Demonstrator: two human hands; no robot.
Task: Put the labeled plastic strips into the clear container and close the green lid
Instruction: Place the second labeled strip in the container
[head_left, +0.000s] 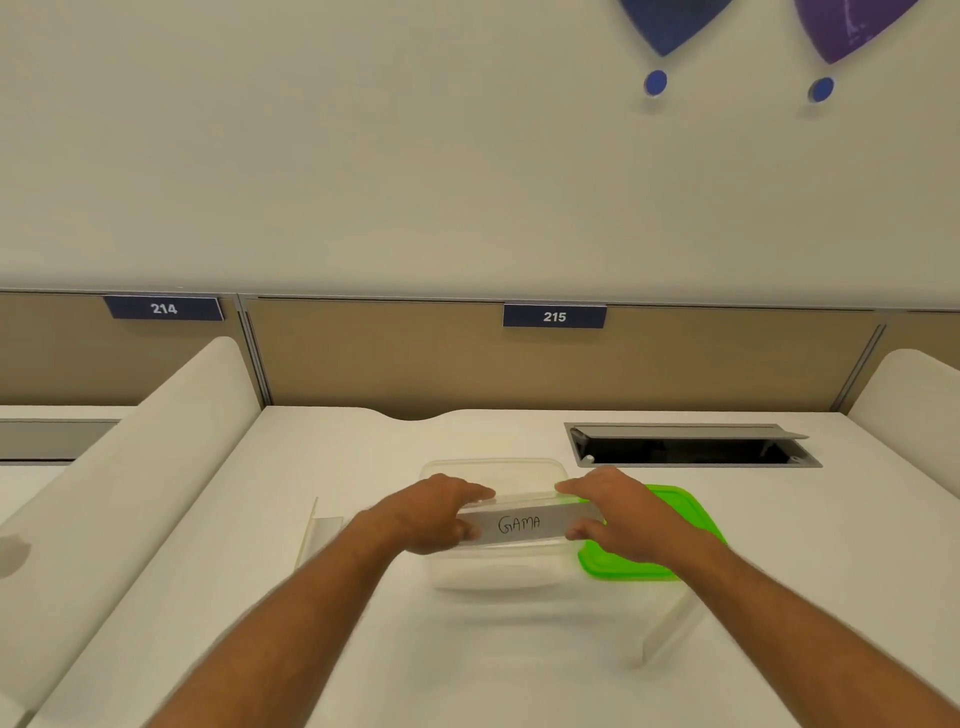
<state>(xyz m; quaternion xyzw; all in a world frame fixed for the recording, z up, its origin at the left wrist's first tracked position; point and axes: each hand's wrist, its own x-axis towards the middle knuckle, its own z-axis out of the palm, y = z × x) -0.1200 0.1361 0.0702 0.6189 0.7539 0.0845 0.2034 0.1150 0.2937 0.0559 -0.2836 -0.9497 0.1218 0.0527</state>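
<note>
A clear plastic strip (524, 524) with a label reading "GAMA" is held level over the open clear container (493, 569). My left hand (434, 512) grips its left end and my right hand (613, 512) grips its right end. The green lid (675, 525) lies flat on the desk just right of the container, partly under my right wrist. Another clear strip (317, 527) rests on the desk to the left of the container. A third clear strip (670, 623) lies in front of the lid, at the right.
The white desk (363, 649) has an open cable hatch (691, 448) at the back right. Padded white dividers (130, 467) rise on both sides, and a tan back panel carries number plates 214 and 215.
</note>
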